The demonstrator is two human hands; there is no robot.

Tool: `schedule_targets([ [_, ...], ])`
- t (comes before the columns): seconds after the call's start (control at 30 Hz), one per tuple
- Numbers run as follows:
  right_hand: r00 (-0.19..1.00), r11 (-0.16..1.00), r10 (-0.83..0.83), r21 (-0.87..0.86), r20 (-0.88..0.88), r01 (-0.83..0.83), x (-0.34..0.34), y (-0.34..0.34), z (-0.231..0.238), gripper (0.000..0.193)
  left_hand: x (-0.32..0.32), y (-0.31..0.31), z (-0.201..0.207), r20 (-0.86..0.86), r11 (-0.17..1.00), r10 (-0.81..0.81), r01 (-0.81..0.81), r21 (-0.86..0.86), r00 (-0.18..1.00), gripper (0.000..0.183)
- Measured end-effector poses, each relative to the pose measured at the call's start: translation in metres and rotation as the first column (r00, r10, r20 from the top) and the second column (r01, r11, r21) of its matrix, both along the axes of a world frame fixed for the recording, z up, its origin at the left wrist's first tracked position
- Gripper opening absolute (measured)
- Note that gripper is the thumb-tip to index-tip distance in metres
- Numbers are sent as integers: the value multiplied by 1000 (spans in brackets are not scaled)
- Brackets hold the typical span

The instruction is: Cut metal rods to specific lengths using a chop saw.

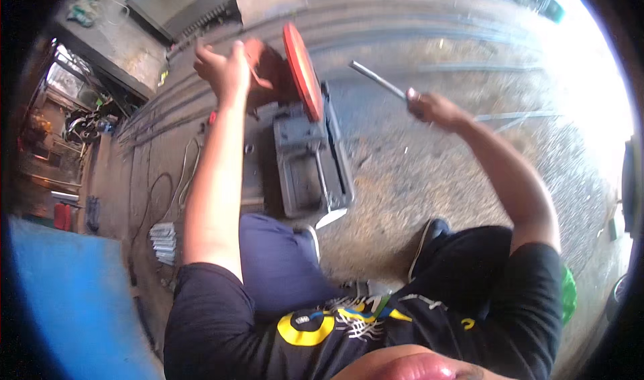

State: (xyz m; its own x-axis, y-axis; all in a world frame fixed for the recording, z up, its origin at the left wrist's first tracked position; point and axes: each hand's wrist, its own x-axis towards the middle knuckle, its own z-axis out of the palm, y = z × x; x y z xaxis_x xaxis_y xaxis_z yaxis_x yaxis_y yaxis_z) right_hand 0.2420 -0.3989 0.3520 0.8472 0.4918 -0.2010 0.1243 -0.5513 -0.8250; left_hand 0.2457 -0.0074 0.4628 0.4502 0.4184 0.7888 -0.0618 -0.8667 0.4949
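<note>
A cut-off saw with a red motor housing and red disc guard (302, 71) stands on the floor in front of me, its dark metal base (312, 169) nearest my legs. The base carries a clamp screw with a crank handle (331, 217). Beside the red housing, on its left, my left hand (225, 71) is raised with thumb and fingers apart; I see nothing in it. My right hand (433, 108) is closed round one end of a grey metal rod (378, 78). That rod points up and left toward the guard, apart from it.
Long metal bars (483, 67) lie across the floor beyond the saw. Cut metal pieces (163, 242) are stacked at my left, near a loose cable (153, 195). A blue panel (67, 286) fills the lower left. A bench (111, 58) stands at upper left.
</note>
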Motion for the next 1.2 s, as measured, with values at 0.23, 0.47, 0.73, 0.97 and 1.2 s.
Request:
schedule_targets([
  [0.23,930,671,208,736,-304,91,-95,68,79,58,-67,-72,28,98,491,-810,760,-426,578,28],
  [0.47,947,582,184,805,-263,111,-175,112,121,55,-173,-106,57,-48,-119,-983,810,-574,-179,33],
  [0.73,946,520,208,847,-248,108,-215,120,124,54,-217,-114,64,-15,39,-999,898,-438,36,20],
  [0.97,988,563,128,826,-89,1,-218,123,110,53,-221,-118,62,33,189,-974,890,-415,222,21],
  [1.2,989,542,-2,831,-150,127,-202,115,94,39,-189,-124,34,11,273,-954,880,-389,301,32],
])
